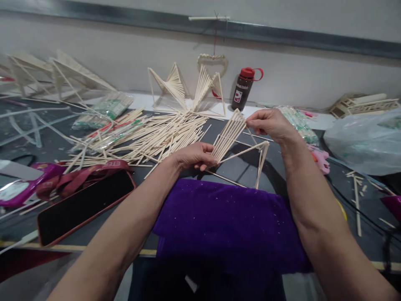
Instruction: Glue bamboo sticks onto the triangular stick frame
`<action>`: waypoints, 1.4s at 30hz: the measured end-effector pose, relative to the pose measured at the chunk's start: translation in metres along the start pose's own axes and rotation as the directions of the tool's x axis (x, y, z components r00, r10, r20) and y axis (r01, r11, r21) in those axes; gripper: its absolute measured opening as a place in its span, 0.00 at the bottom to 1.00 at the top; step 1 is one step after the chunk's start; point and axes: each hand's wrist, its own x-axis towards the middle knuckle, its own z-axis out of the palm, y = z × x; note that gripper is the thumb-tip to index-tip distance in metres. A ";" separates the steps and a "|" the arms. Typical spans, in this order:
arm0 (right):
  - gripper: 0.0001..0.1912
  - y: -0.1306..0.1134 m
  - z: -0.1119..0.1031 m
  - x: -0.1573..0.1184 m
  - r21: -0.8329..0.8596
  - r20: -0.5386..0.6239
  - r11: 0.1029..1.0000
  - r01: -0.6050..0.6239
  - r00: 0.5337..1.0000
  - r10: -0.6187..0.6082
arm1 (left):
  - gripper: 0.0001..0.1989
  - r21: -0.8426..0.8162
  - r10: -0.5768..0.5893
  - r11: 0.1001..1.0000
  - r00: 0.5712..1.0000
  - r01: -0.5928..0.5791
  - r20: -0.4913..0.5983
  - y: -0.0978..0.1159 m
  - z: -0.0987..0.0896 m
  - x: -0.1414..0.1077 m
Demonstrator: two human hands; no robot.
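Note:
A wooden stick frame [230, 136] stands on the dark table in front of me, its left side filled with a slanted row of several thin sticks. My left hand [198, 156] pinches the lower end of that row between thumb and fingers. At the row's upper right end, the fingertips of my right hand [267, 123] are closed on the sticks. The frame's right side is an open triangular corner of bare sticks. Left of it lies a large heap of loose wooden sticks [175, 129]. A purple cloth [225, 221] covers the table edge below my hands.
Finished-looking stick models [175, 85] stand along the wall, near a dark bottle [242, 90] with a red lid. A phone [87, 205] and a maroon lanyard [84, 177] lie at left. Bagged sticks [108, 106], a plastic bag [365, 140] and cables surround the work.

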 end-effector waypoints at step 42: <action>0.05 -0.005 0.003 0.002 -0.012 0.007 0.999 0.040 0.999 -0.040 | 0.09 0.002 0.086 0.996 0.941 -0.090 -0.326 0.028 0.031 0.032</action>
